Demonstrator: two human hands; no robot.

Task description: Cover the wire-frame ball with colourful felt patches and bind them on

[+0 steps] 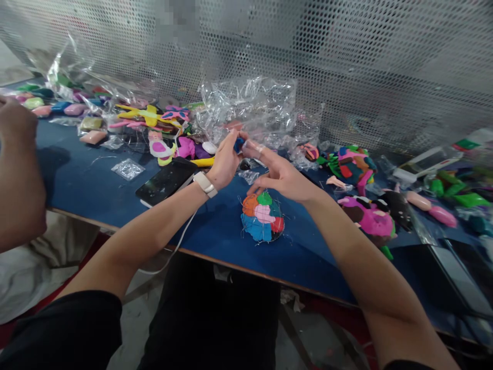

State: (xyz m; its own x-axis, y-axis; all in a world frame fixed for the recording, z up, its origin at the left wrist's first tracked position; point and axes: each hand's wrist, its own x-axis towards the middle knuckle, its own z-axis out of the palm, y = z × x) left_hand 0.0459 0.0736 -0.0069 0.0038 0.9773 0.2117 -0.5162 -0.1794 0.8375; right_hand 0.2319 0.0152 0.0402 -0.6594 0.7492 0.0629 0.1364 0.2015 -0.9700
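My left hand point(225, 163), with a pale band on its wrist, is closed on a small lump of blue modelling clay point(239, 145). The far side of the lump is hidden by fingers. My right hand point(284, 177) reaches in from the right, its fingers stretched toward the lump and its thumb apart from them. Its fingertips are blurred, so I cannot tell whether they touch the clay. Below the right hand, a rounded wire-mesh piece point(265, 213) lies on the table, covered with orange, green, pink, blue, teal and red clay patches; loose wire ends stick out.
Along the blue table point(215, 226), clear plastic wrappers point(250, 103) and clay figures line the perforated metal panel point(346, 77). A black phone point(167, 181) lies left, with a white cable nearby. At far left is another person's arm point(19, 180). A magenta clay figure point(370, 218) rests right.
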